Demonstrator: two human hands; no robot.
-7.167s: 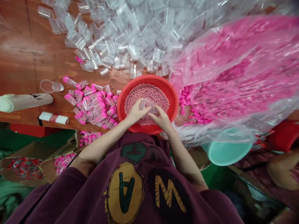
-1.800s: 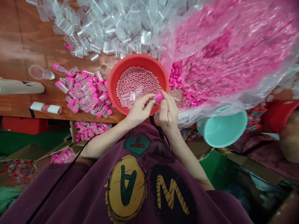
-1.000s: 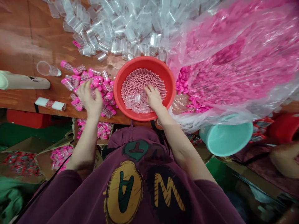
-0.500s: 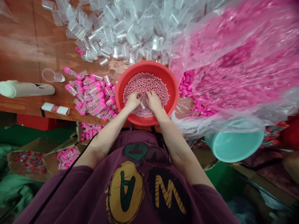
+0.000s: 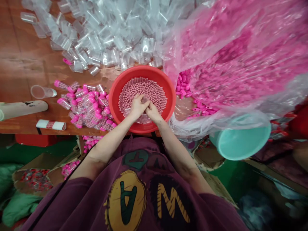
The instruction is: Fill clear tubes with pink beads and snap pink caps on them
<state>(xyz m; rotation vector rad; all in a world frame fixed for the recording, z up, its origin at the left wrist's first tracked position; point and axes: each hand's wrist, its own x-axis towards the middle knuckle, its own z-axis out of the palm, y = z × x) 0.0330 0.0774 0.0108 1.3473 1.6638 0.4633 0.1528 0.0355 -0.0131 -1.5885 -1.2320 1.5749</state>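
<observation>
A red plastic basin (image 5: 141, 72) sits on the wooden table (image 5: 21, 64), filled with small pink beads (image 5: 156, 96). Both hands are in it above the beads. My left hand (image 5: 138, 106) and my right hand (image 5: 152, 112) meet around a small clear plastic tube (image 5: 145, 99), which is partly hidden by my fingers. Several more clear tubes (image 5: 137, 119) lie in the basin close to my wrists. To the left of the basin is a heap of bead-filled tubes with pink caps (image 5: 89, 107).
Loose clear tubes (image 5: 103, 35) cover the table's far side. A large plastic bag of pink caps (image 5: 235, 61) lies to the right, above a teal basin (image 5: 240, 144). A cardboard tube (image 5: 21, 109) and a clear cup (image 5: 42, 92) lie at left. Another person's arm (image 5: 302, 157) shows at far right.
My hands have moved together over the beads, from spread apart to touching around a clear tube. The view has also shifted slightly, so the basin sits further left.
</observation>
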